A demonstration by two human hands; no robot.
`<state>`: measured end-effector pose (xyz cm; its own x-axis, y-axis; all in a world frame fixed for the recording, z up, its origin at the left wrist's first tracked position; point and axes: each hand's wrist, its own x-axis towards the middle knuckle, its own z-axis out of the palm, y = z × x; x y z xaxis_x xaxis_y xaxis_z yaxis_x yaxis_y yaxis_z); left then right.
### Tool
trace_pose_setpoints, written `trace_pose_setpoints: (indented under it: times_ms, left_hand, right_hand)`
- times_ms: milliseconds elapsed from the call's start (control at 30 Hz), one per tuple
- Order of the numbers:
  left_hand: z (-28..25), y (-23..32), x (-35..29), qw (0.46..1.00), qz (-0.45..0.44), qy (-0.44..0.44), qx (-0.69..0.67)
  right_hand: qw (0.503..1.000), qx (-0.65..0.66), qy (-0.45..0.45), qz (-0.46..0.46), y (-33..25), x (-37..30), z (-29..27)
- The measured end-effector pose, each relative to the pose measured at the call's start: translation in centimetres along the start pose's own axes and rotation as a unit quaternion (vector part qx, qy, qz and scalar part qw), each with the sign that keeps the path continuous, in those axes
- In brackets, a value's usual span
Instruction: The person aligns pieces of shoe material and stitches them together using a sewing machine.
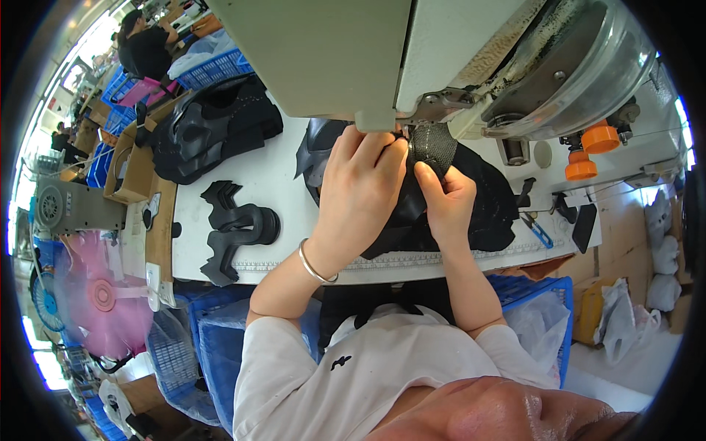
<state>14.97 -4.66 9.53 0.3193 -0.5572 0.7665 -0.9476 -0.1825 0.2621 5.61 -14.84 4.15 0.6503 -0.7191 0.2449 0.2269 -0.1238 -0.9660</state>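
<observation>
Left hand (362,184): fingers closed on the black mesh piece (430,147); piece sits at its fingertips
Right hand (446,198): pinches the same piece from below, just beside the left hand

Black mesh-patterned fabric (430,147) lies at centre, black cut pieces (235,228) on the white table (272,184), orange spools (592,147) upper right, a pink fan (103,294) lower left, blue baskets (213,70) upper left.

Open brown carton (131,170), table's left end
</observation>
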Motion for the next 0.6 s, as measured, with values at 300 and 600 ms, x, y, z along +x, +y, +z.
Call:
trace_pose_setpoints:
  times_ms: [300,600]
  left_hand:
    - [-1.9,-2.4,-0.4,0.994,0.013,-0.058,-0.093]
    - [-1.3,-3.1,-0.5,0.99,0.077,-0.073,-0.093]
  right_hand:
    - [0.999,-0.05,0.005,0.004,-0.3,2.2,-1.9]
    - [0.977,-0.201,-0.064,0.01,-0.8,5.0,-4.8]
